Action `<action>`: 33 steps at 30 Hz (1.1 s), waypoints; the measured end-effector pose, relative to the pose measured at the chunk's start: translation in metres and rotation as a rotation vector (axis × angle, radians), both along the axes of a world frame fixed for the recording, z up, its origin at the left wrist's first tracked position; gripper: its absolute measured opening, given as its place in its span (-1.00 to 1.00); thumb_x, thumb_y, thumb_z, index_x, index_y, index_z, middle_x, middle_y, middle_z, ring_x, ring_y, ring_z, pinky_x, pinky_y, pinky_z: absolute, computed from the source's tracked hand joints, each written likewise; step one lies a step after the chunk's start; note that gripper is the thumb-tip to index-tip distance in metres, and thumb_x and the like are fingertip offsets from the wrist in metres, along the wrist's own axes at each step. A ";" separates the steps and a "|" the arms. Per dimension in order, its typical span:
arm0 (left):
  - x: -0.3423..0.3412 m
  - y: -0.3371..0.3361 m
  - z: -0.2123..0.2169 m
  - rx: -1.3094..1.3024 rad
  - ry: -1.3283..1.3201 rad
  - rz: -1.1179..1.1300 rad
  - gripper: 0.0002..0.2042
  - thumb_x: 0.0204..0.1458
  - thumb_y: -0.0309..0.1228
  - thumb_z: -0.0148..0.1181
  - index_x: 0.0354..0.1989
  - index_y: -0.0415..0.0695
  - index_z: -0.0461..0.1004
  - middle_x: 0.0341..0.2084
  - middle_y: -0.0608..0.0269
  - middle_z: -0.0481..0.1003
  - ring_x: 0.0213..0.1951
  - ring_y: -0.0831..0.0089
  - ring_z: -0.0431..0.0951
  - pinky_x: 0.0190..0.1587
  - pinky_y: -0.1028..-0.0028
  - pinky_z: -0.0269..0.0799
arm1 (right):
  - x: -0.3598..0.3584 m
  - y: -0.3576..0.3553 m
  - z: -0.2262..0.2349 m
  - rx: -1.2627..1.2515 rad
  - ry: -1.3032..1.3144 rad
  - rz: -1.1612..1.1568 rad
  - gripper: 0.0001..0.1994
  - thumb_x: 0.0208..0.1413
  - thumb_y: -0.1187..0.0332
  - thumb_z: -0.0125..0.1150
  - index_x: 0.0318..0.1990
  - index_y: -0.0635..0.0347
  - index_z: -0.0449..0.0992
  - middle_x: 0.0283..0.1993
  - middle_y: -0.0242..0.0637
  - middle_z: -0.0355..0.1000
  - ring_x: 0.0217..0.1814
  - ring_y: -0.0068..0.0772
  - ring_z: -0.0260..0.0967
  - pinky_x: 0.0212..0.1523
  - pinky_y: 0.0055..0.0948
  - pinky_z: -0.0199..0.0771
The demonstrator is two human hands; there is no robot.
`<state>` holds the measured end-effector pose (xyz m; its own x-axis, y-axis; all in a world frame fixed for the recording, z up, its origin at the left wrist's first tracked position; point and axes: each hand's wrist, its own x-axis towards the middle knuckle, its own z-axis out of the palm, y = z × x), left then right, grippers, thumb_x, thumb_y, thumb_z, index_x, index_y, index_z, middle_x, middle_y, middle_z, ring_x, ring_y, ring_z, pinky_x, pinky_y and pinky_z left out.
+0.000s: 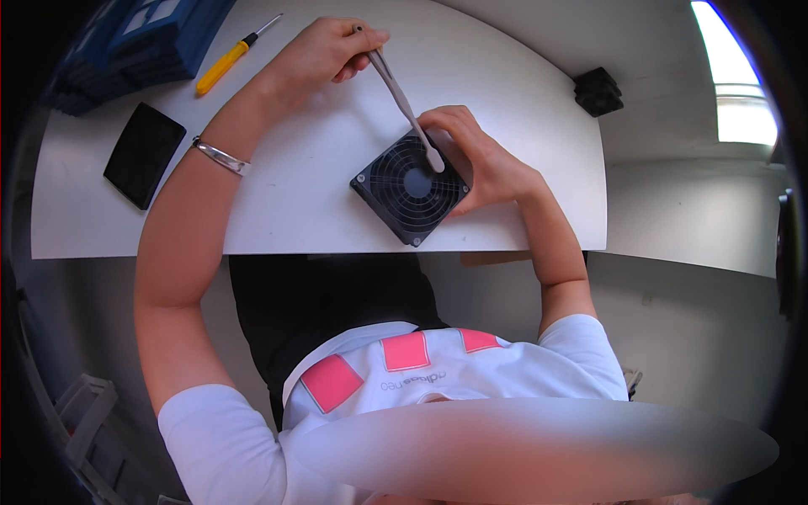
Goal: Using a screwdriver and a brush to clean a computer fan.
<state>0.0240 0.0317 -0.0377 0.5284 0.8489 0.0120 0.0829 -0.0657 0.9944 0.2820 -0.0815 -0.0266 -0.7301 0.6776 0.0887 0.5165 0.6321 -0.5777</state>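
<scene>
It looks like a small repair workshop: a plain white worktop [320,210] carries a yellow-handled screwdriver [225,63] and a blue plastic parts box [135,38].

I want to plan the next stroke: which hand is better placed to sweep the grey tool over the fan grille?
Probably the left hand: it grips the upper end of the grey tool, whose tip lies on the black fan. The right hand rests on the fan's edge.

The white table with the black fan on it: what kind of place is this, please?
Probably a small repair or hobby desk indoors. On the white table lie a black square fan, a yellow-handled screwdriver and a blue case. The left hand holds a grey tool on the fan; the right hand steadies it.
</scene>
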 end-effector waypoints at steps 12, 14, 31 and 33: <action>0.000 0.003 -0.005 0.074 -0.026 0.094 -0.67 0.26 -0.11 0.13 -0.45 -0.08 0.46 -0.67 0.52 0.31 -0.64 0.77 0.24 -0.57 0.73 0.12 | -0.002 -0.006 -0.008 0.007 0.005 -0.074 0.12 -0.50 0.23 0.72 0.32 0.17 0.13 0.28 -0.12 0.20 0.37 0.00 0.09 0.37 -0.14 0.22; -0.005 0.007 -0.007 0.061 -0.003 0.099 -0.67 0.26 -0.11 0.14 -0.45 -0.09 0.46 -0.67 0.52 0.31 -0.64 0.77 0.24 -0.57 0.72 0.12 | -0.003 -0.005 -0.007 0.052 0.007 -0.061 0.12 -0.50 0.24 0.72 0.32 0.16 0.12 0.27 -0.12 0.21 0.37 -0.01 0.08 0.37 -0.15 0.24; 0.004 -0.004 -0.003 0.037 0.021 0.057 -0.67 0.25 -0.12 0.15 -0.43 -0.12 0.47 -0.70 0.52 0.30 -0.69 0.77 0.23 -0.60 0.74 0.08 | -0.002 -0.004 -0.009 0.000 0.016 -0.079 0.10 -0.50 0.12 0.72 0.29 0.19 0.15 0.26 -0.09 0.20 0.34 0.02 0.12 0.37 -0.14 0.18; 0.003 -0.004 -0.003 0.033 0.030 0.059 -0.67 0.25 -0.12 0.15 -0.43 -0.13 0.47 -0.70 0.52 0.30 -0.69 0.77 0.23 -0.60 0.74 0.08 | -0.002 -0.003 -0.008 0.003 -0.007 -0.080 0.13 -0.53 0.18 0.74 0.31 0.17 0.14 0.27 -0.12 0.19 0.36 -0.03 0.14 0.40 -0.18 0.19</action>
<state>0.0275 0.0281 -0.0409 0.4783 0.8778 0.0256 0.1169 -0.0925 0.9888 0.2796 -0.0846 -0.0344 -0.6742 0.7336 0.0857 0.5695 0.5903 -0.5720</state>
